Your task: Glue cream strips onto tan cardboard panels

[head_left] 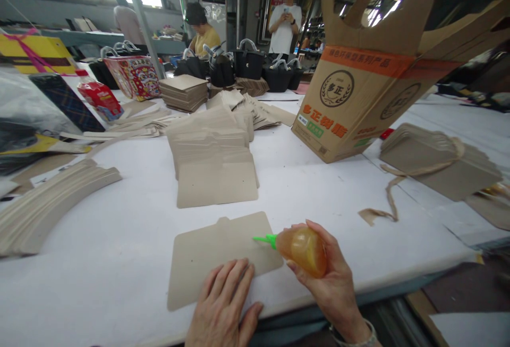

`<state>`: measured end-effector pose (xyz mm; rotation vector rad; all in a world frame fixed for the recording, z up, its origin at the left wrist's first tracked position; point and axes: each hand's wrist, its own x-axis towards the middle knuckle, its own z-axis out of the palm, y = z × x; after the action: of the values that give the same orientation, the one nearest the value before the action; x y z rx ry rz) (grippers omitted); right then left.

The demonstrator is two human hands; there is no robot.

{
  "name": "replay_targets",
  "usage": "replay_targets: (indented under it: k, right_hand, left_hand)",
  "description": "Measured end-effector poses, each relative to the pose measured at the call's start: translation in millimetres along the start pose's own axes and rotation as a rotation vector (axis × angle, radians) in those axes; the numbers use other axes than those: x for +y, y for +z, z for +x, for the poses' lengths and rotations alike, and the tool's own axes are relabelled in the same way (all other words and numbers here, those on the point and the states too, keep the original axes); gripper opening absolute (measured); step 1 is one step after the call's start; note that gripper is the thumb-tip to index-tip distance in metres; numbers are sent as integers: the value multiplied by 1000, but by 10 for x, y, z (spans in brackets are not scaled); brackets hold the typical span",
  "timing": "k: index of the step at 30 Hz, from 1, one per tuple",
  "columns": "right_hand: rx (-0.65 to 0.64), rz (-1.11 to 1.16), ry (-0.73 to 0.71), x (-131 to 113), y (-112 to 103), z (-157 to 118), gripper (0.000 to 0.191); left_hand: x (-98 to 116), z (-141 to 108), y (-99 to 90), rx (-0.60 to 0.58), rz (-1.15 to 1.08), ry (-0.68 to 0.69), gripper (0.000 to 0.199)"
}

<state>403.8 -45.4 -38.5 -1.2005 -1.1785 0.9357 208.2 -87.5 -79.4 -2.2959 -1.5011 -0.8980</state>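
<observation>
My right hand [332, 278] is wrapped round a squeeze bottle [302, 248] of amber liquid, tilted on its side. Its thin green nozzle [263, 239] points left, over the right part of a flat greyish-beige panel [199, 251] with rounded corners and a small tab on its far edge. Fingers stretched out, my left hand [225, 304] lies on the near edge of that panel. Just beyond it, a fanned stack of similar panels [217, 177] rests on the white tabletop [131, 283]. I cannot tell whether the nozzle touches the panel.
A large open cardboard box [338, 102] stands at the back right, with tied panels [434, 161] beside it. Curved strips [59, 203] lie at left. Farther back are a squared stack [184, 92], a red bottle [99, 97] and black handbags [249, 62]. Several people are beyond.
</observation>
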Motion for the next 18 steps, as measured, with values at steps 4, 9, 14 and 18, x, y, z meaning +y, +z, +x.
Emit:
replay_targets:
  k: [4, 9, 14, 18]
  right_hand:
    - [-24, -1, -25, 64, -22, 5, 65]
    - [-134, -63, -74, 173, -92, 24, 70]
    - [-164, -86, -93, 193, -114, 31, 68]
    - [-176, -97, -93, 197, -116, 34, 68]
  left_hand:
    - [4, -19, 26, -4, 2, 6, 40]
    - [-26, 5, -41, -27, 19, 37, 41]
    - [-50, 53, -118, -80, 57, 106, 44]
    - [-47, 52, -112, -60, 37, 72, 41]
